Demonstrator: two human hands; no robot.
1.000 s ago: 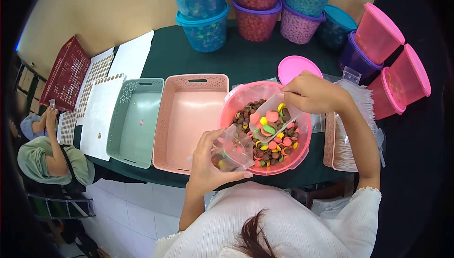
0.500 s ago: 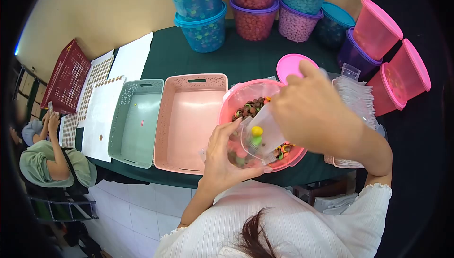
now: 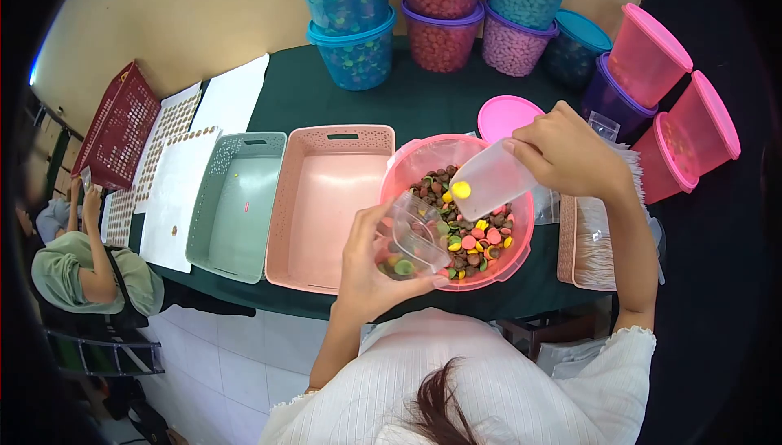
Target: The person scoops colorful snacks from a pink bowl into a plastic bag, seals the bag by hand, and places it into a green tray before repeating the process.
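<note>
My left hand [image 3: 365, 264] is closed on a clear plastic pouch [image 3: 417, 237], its mouth tilted over the near left side of a pink tub [image 3: 523, 249]. Some colourful pieces show through the pouch's lower end. In my right hand [image 3: 570, 152] is a translucent scoop [image 3: 495, 178], slanting down to the left above the tub. One yellow piece lies in the scoop. Brown, yellow, pink and green button-like candies [image 3: 481, 241] fill the tub's bottom. The scoop's tip and the pouch are a short way apart.
Left of the tub stand a pink basket [image 3: 273, 262] and a green basket [image 3: 198, 237]. A basket of clear pouches [image 3: 595, 249] is at the right, and a pink lid [image 3: 505, 115] lies behind. Lidded tubs [image 3: 354, 58] line the back. Another person [image 3: 98, 274] works at far left.
My right hand has drawn the scoop up and right, away from the pouch's mouth. Only the yellow piece now shows in the scoop. My left hand with the pouch has shifted slightly left.
</note>
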